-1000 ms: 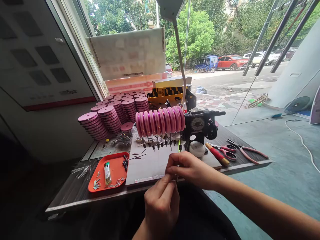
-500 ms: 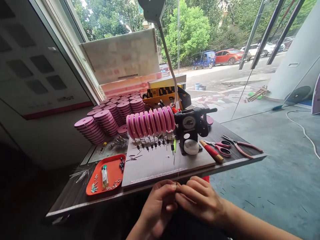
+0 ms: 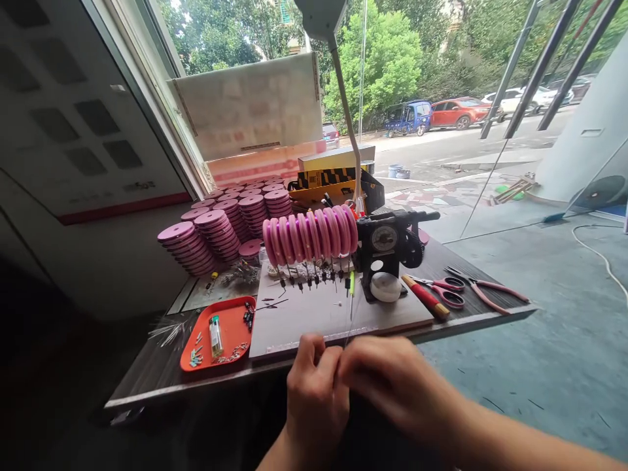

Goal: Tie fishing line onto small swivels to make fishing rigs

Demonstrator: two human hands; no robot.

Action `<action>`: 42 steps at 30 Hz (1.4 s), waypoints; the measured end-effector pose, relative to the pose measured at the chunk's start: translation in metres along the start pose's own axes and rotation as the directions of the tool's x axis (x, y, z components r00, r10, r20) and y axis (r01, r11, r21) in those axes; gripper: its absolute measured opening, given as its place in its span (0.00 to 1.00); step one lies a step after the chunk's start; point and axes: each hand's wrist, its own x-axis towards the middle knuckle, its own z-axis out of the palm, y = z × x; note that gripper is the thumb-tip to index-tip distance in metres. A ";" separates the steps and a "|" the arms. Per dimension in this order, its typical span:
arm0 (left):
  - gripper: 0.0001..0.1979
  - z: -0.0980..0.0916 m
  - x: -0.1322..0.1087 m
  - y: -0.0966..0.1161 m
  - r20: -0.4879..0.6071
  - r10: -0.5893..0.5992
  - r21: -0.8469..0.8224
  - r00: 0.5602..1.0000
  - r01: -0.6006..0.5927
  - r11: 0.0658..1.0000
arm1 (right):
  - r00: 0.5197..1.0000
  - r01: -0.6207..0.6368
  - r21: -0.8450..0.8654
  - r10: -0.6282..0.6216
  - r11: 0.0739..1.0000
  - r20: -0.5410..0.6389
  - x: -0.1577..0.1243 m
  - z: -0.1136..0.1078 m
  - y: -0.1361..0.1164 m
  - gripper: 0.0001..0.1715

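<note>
My left hand [image 3: 314, 399] and my right hand [image 3: 392, 383] meet just in front of the table's near edge, fingertips pinched together on a thin fishing line [image 3: 349, 327]. The line runs up from my fingers to a small green float [image 3: 352, 284] hanging under a row of pink spools [image 3: 310, 234] on a black winding machine [image 3: 387, 247]. Beneath the spools lies a grey work board [image 3: 314, 317] with several small black floats dangling over it.
An orange tray [image 3: 230, 343] with a lighter and small parts sits at the left. Stacks of pink discs [image 3: 216, 229] stand behind it. Red scissors [image 3: 441, 292], pliers [image 3: 483, 292] and a red-handled tool [image 3: 426, 297] lie at the right. A lamp stem [image 3: 346, 111] rises behind the spools.
My hands came off the board toward me, to below the table edge, drawing the line out. The right hand now lies over the left hand's fingertips.
</note>
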 end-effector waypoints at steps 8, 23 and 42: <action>0.11 -0.005 0.003 -0.012 -0.036 0.165 0.301 0.986 -0.147 0.942 | 0.928 -0.240 0.052 0.213 0.969 0.305 0.093 -0.017 -0.010 0.08; 0.04 -0.018 0.023 -0.005 0.595 -0.531 -0.615 0.604 0.767 0.182 | 0.904 0.414 -0.518 -0.405 0.749 0.137 0.030 -0.016 -0.005 0.12; 0.09 -0.011 0.005 -0.020 -0.049 -0.039 -0.136 0.998 0.032 0.990 | 0.966 -0.016 -0.075 0.035 0.997 0.258 0.096 -0.002 -0.005 0.07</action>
